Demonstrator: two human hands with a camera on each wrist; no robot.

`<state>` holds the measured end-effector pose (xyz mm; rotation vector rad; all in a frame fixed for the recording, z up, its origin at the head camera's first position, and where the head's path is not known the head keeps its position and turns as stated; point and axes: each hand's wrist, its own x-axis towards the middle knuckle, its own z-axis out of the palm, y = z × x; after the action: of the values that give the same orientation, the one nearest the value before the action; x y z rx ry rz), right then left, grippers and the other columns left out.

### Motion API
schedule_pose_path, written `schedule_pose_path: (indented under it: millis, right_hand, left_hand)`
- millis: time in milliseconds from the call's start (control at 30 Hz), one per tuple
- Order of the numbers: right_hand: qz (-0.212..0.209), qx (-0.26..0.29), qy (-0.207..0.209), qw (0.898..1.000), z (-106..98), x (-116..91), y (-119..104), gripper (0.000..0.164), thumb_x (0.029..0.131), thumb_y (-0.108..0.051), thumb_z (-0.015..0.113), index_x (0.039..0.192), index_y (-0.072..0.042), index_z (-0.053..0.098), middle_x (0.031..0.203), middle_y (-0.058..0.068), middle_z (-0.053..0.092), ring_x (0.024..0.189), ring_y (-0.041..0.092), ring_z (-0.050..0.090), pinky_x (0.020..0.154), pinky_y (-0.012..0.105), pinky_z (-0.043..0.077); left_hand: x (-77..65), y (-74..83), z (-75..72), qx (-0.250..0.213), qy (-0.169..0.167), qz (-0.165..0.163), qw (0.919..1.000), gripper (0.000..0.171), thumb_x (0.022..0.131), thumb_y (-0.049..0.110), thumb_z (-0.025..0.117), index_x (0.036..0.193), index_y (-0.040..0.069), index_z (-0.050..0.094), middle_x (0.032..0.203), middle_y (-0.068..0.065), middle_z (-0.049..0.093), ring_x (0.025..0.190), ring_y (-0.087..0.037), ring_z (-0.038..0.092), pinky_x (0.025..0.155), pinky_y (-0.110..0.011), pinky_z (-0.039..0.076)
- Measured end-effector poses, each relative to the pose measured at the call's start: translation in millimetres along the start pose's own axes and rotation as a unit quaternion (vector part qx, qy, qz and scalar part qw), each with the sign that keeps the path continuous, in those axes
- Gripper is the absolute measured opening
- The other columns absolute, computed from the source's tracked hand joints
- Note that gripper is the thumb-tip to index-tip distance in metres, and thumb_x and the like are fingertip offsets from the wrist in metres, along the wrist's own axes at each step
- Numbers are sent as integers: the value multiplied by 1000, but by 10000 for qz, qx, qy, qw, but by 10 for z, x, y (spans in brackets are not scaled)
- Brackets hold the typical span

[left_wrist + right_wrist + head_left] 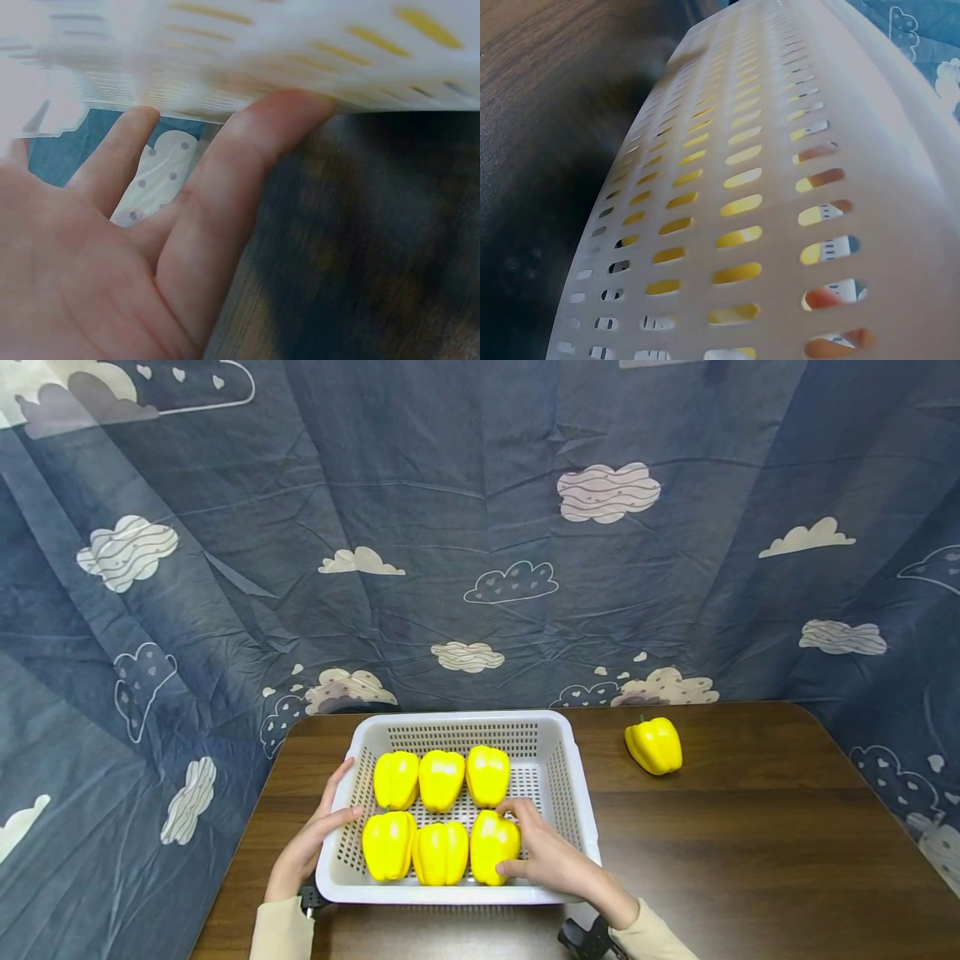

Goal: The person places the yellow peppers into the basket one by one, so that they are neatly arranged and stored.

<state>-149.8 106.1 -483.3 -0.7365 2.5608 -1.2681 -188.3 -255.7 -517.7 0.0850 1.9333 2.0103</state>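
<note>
A white slotted plastic basket [457, 894] stands on the table with several yellow bell peppers inside, in a back row [442, 780] and a front row [440, 853]. My right hand [551, 852] reaches over the near rim and grips the front row's right-hand bell pepper [491, 847] between thumb and fingers. At the left side of the basket, my left hand [311, 835] rests with fairly straight fingers. In the left wrist view, its fingers [217, 195] touch the basket wall [300, 45]. The near wall [742, 172] hides most of the right hand in the right wrist view.
Another yellow bell pepper [655, 746] lies on the brown wooden table [735, 843], right of the basket near the back edge. A dark blue cloth [420, 527] with cloud prints hangs behind the table and along both sides.
</note>
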Motion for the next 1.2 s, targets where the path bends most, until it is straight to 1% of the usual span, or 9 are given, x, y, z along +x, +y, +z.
schedule_pose_path:
  millis: [233, 367, 467, 633, 800, 933, 1067, 1133, 1200]
  right_hand:
    - [111, 176, 299, 9993, -32, -40, -44, 60, 76, -11, 77, 125, -7, 42, 130, 15, 45, 125, 35, 42, 100, 56, 34]
    - [99, 135, 460, 9988, -60, -66, -46, 61, 76, -12, 77, 126, -6, 43, 129, 15, 48, 123, 35, 45, 98, 56, 36]
    - [-21, 232, 558, 9982, -98, -93, -37, 61, 77, -12, 77, 127, -4, 43, 128, 16, 50, 121, 34, 47, 96, 54, 39]
    - [-242, 619, 753, 9949, -206, -146, -12, 57, 79, -9, 76, 127, -3, 45, 128, 17, 51, 121, 34, 48, 95, 51, 41]
    - [-286, 929, 1158, 9885, -336, -198, 49, 55, 77, -1, 76, 125, -4, 48, 125, 14, 53, 118, 33, 51, 95, 43, 43]
    - [-561, 1154, 1544, 9796, -453, -249, 122, 56, 75, 6, 75, 124, 0, 50, 125, 16, 54, 116, 31, 53, 94, 36, 44]
    - [-885, 1227, 1822, 9716, -568, -307, 206, 55, 76, 7, 74, 125, 2, 49, 127, 19, 53, 117, 23, 52, 95, 30, 43]
    - [-897, 1229, 1908, 9698, -623, -336, 246, 55, 78, 6, 73, 126, 0, 48, 128, 17, 53, 117, 19, 52, 96, 26, 42]
    - [-871, 1198, 1959, 9694, -675, -364, 282, 55, 79, 5, 73, 128, -1, 48, 129, 15, 52, 117, 18, 51, 96, 23, 41]
  left_hand:
    - [2, -2, -1, -10, 7, 20, 10000, 77, 90, 15, 49, 150, 37, 5, 155, -14, 2, 133, -48, 20, 91, -62, 38]
    - [2, -3, -6, -1, 2, 41, 10000, 77, 91, 15, 49, 150, 37, 5, 155, -13, 2, 133, -48, 20, 91, -62, 38]
    - [0, -2, -7, -16, -9, 41, 10000, 76, 91, 15, 49, 150, 37, 5, 155, -13, 1, 133, -48, 20, 91, -63, 38]
    - [-1, -2, -2, -43, -7, 15, 10000, 77, 91, 15, 49, 150, 37, 5, 155, -13, 1, 133, -49, 19, 90, -64, 38]
    - [2, 6, 8, -37, -11, 21, 10000, 77, 90, 15, 50, 150, 37, 5, 156, -14, 2, 134, -50, 19, 88, -64, 40]
    - [9, 6, 11, -71, -36, 69, 9999, 77, 90, 13, 50, 150, 35, 5, 156, -15, 1, 135, -50, 17, 90, -61, 38]
    - [9, 2, 6, -84, -46, 83, 9999, 78, 91, 13, 50, 150, 36, 5, 156, -14, 2, 135, -49, 17, 90, -60, 38]
    - [9, 0, 1, -78, -46, 88, 9999, 78, 91, 13, 50, 150, 35, 5, 156, -14, 2, 135, -49, 17, 90, -60, 38]
    - [7, -2, -1, -64, -55, 90, 9999, 78, 91, 13, 50, 150, 35, 5, 156, -14, 1, 135, -49, 17, 90, -62, 37]
